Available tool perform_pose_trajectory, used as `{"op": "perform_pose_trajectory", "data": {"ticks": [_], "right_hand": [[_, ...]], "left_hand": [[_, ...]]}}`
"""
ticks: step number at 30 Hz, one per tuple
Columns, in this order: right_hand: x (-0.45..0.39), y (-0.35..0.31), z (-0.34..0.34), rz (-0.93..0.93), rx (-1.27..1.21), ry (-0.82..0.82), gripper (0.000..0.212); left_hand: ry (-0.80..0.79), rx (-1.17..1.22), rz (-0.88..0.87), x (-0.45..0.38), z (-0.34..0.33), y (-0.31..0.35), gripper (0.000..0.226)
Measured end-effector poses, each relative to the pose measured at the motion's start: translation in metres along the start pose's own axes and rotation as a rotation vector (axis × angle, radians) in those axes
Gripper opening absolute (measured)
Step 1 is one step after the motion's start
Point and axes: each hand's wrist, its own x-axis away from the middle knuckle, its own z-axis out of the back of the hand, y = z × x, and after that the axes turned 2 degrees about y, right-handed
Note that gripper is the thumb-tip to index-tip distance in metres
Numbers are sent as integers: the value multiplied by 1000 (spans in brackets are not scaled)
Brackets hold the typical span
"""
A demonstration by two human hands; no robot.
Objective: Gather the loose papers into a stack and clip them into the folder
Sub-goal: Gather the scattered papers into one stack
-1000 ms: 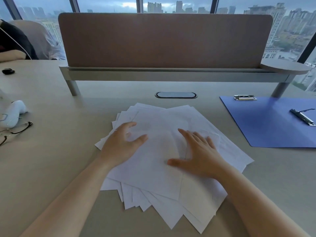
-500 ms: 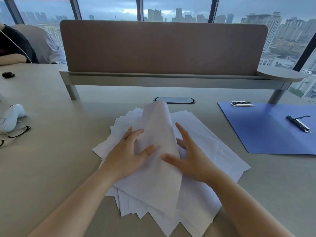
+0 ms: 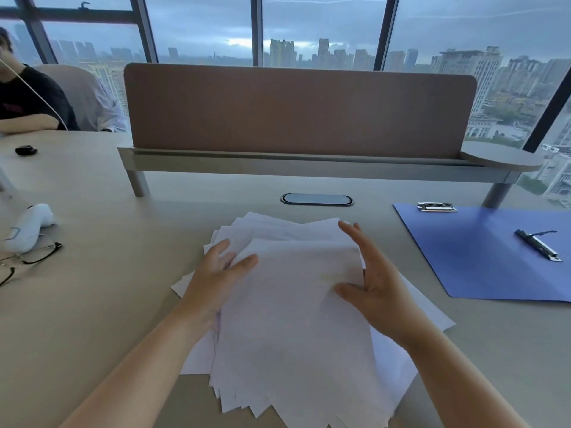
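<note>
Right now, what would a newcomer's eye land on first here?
The fanned heap of loose white paper sheets at the centre of the beige desk, with the left hand and right hand pressing in on its sides. Next, the open blue folder lying flat to the right, its black and silver spring clip empty.

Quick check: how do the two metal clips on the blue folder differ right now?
The far clip lies at the blue folder's back edge, running side to side; the long clip sits further right, running diagonally. The far clip looks short and silvery; the long clip is darker, with a raised lever. Neither holds paper.
</note>
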Motion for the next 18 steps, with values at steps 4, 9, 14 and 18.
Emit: {"op": "perform_pose_trajectory", "data": {"ticks": [4, 9, 14, 18], "right_hand": [[-3, 3, 0, -278, -158, 200, 80], [-6, 5, 5, -533, -117, 359, 97], [-9, 6, 2, -555, -258, 290, 107], [-9, 5, -2, -410, -182, 178, 94]], "left_hand": [[-36, 63, 29, 2, 0, 3, 75], [-40, 13, 26, 7, -1, 6, 66], [21, 250, 125, 9, -1, 13, 85], [-128, 178, 201, 14, 0, 14, 29]]}}
